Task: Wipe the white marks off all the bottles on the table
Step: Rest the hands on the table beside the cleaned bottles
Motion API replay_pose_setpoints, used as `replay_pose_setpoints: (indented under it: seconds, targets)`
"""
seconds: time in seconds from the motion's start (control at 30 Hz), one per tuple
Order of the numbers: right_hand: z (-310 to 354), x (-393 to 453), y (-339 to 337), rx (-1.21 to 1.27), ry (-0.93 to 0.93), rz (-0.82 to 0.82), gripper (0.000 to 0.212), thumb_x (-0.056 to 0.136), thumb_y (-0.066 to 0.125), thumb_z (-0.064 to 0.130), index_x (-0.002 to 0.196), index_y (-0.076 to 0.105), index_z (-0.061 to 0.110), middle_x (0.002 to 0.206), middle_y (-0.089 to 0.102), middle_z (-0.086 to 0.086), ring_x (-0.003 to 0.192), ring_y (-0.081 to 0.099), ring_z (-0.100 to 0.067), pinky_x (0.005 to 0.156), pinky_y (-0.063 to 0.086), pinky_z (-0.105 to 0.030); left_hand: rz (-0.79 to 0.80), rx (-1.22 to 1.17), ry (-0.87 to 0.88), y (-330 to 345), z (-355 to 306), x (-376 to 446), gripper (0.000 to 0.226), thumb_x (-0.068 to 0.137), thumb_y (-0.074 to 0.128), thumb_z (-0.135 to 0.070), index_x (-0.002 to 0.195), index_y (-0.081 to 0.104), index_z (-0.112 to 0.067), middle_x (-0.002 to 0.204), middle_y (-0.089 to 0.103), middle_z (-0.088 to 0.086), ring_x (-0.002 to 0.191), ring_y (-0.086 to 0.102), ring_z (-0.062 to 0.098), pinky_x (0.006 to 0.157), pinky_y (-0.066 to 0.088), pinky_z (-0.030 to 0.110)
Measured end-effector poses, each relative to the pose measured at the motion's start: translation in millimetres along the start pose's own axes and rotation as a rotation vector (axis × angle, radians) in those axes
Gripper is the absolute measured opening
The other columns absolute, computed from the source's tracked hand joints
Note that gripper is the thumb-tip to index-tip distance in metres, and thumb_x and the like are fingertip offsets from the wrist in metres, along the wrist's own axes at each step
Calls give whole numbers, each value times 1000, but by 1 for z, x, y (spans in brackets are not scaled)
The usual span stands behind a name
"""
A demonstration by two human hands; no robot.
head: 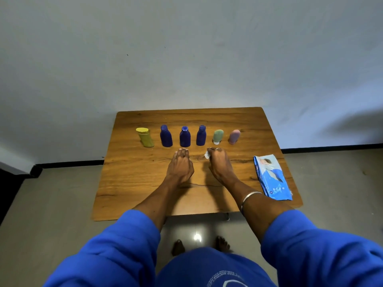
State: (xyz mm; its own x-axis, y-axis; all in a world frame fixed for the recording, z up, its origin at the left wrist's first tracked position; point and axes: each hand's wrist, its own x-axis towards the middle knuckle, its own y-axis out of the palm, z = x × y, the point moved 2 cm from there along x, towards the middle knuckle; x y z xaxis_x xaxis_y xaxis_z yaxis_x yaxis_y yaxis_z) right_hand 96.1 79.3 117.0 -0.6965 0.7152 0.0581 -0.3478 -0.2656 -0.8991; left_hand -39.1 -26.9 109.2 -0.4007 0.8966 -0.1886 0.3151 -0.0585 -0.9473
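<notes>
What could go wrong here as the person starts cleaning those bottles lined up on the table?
The six bottles stand close together, so lifting the middle blue bottle may topple its neighbours. The wipe bunched in the right hand looks small and may soil quickly. The wipe packet lies near the table edge and could be knocked off.

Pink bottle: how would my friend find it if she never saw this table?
Look at the wooden table and the row of six bottles along its far side. The pink bottle stands at the right end, beside the green bottle. It is the only pink one.
</notes>
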Motion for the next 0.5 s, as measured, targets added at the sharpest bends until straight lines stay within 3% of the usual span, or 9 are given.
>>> replay_pose_setpoints:
  seconds: [0.23,0.33,0.5]
  targets:
    - [16,22,11,-28,-74,17,35,94,60,-1,127,63,10,117,67,-13,109,63,-28,87,58,-40,-94,24,-129,-7,19,-19,59,106,29,-23,158,23,3,165,26,21,155,20,31,129,10,40]
    - [39,34,21,-4,-174,66,35,95,61,1,129,61,11,120,64,-11,110,62,-27,89,57,-40,-154,34,-262,-8,37,-41,60,105,30,-22,158,21,4,166,23,20,156,17,31,129,9,40]
    - [87,46,47,27,-385,150,25,96,58,1,118,61,13,109,63,-10,97,63,-23,79,57,-36,-201,-41,-484,-4,77,-84,60,103,32,-20,157,24,5,165,26,21,156,19,32,128,9,41]
